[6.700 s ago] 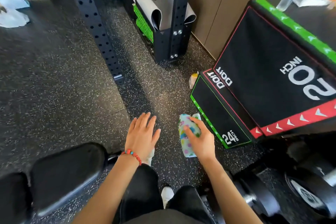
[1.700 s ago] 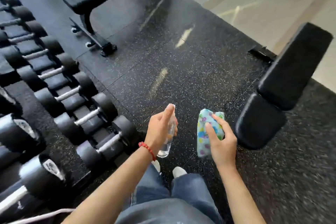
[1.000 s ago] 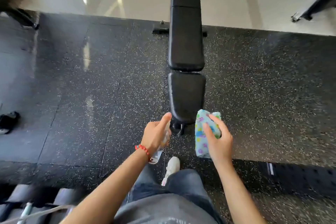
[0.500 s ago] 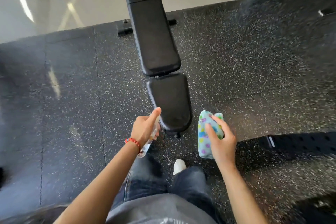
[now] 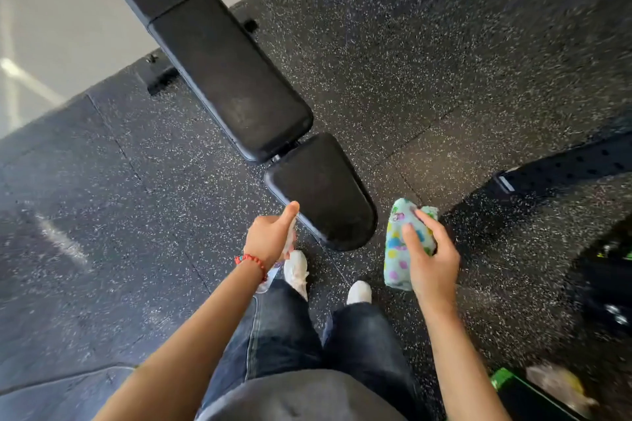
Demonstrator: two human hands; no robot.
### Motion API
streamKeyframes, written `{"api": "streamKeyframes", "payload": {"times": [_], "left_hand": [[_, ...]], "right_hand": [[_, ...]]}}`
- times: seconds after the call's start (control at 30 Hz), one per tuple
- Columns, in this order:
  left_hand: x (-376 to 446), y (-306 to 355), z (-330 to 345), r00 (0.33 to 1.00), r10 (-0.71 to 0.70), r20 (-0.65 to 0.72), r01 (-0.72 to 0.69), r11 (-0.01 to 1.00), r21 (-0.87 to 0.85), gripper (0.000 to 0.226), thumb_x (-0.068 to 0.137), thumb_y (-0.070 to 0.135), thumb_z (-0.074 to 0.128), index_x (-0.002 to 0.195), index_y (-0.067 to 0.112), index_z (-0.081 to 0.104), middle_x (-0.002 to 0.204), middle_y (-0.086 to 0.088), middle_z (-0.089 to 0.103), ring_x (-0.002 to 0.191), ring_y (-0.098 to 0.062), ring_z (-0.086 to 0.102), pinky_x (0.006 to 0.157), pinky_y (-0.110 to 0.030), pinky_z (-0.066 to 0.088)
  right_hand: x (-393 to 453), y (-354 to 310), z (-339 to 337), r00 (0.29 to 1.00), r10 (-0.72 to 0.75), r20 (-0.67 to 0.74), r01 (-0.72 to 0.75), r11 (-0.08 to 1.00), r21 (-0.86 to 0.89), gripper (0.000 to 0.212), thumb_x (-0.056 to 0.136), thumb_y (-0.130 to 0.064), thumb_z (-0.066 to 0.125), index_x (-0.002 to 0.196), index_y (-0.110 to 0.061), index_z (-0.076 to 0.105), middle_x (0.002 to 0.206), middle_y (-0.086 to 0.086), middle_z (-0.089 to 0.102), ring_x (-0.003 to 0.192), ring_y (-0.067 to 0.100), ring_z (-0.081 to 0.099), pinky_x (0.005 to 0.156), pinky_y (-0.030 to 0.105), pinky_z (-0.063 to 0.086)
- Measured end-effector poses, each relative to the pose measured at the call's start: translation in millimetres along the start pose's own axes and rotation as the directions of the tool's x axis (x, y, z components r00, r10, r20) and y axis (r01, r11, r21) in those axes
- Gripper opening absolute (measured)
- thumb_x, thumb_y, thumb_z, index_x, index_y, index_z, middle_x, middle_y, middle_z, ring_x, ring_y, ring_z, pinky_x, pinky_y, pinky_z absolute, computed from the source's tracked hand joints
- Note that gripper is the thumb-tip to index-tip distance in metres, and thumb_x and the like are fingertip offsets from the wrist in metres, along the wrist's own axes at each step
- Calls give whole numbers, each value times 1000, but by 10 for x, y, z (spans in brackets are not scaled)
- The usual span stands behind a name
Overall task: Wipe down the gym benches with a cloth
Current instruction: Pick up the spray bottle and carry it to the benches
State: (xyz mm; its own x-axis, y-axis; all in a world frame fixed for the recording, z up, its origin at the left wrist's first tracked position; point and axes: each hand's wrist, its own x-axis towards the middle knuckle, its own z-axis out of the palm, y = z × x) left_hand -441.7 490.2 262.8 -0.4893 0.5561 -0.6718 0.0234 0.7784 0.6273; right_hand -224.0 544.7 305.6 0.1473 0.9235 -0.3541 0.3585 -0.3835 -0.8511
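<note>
A long black padded gym bench (image 5: 219,79) runs diagonally from upper left to the person's feet, apparently not yet wiped. The right hand (image 5: 432,265) grips a folded pastel spotted cloth (image 5: 398,249) beside the seat; the left hand (image 5: 268,237) clasps a clear spray bottle (image 5: 270,278).

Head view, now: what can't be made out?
- Spray bottle: mostly hidden by the left hand; nozzle and fill level unreadable.
- Bench: far end cut off by the top edge; frame hidden under the pads.
- Cloth: print blurred, partly covered by the right hand.
- Right edge: dark objects motion-blurred, unidentifiable.
</note>
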Motion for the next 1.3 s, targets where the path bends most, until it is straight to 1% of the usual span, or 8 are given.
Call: {"api": "streamKeyframes", "payload": {"times": [0.2,0.4,0.5,0.77,0.87,1.03,1.13,1.3], "left_hand": [[41,-119,-18,999,-32,3,32,999,-15,73,69,72,41,39,7,51,50,-19,58,40,-21,51,60,-32,48],[-24,-171,-14,997,-33,-69,32,999,-14,65,89,46,44,37,7,49,41,-10,55,35,-19,49,57,-29,44],[-64,-200,9,996,-30,-86,28,999,-31,65,90,40,44,33,9,47,41,-11,54,33,-19,45,56,-28,41],[-212,-263,44,985,-83,-149,75,995,-62,79,71,77,43,33,8,47,46,-12,56,55,-27,60,71,-36,48],[-261,-253,60,990,-53,-132,48,998,-36,77,82,67,44,33,7,49,50,-20,58,47,-24,55,72,-37,51],[-337,-217,165,995,6,-98,-11,999,-43,78,62,69,40,46,-6,54,57,-31,57,46,-24,49,66,-44,51],[-339,-210,206,997,-4,-72,2,1000,-31,84,61,69,38,52,-13,52,52,-24,55,44,-24,46,66,-46,53],[-334,-162,69,996,-19,-84,19,1000,-7,77,83,66,41,37,5,50,35,-5,51,41,-21,53,69,-33,50]], "right_hand": [[-37,21,14,999,37,-26,-37,999,24,25,85,-20,64,108,-30,63,103,-20,60,96,-1,58,84,23,47],[4,5,-69,999,16,29,-18,999,45,24,85,-25,64,108,-32,62,103,-23,59,93,-9,57,70,7,48],[31,6,-72,999,8,52,-10,999,52,25,85,-24,64,110,-30,63,104,-22,60,95,-6,58,75,12,49],[31,89,-133,993,-9,118,3,999,53,25,86,-23,63,110,-30,63,103,-26,58,92,-11,57,75,12,49],[36,118,-167,993,-28,110,23,998,54,25,85,-21,64,108,-31,63,103,-25,59,90,-15,56,74,9,49],[31,166,-195,993,-29,110,24,999,44,26,85,-20,64,111,-26,64,108,-17,61,99,-2,58,82,20,48],[15,146,-192,993,-41,111,37,999,37,27,85,-21,64,111,-27,63,107,-21,60,100,-4,57,82,20,48],[-13,56,-92,992,-54,112,49,998,48,26,85,-20,64,109,-28,64,106,-23,60,93,-12,57,76,11,49]]}}
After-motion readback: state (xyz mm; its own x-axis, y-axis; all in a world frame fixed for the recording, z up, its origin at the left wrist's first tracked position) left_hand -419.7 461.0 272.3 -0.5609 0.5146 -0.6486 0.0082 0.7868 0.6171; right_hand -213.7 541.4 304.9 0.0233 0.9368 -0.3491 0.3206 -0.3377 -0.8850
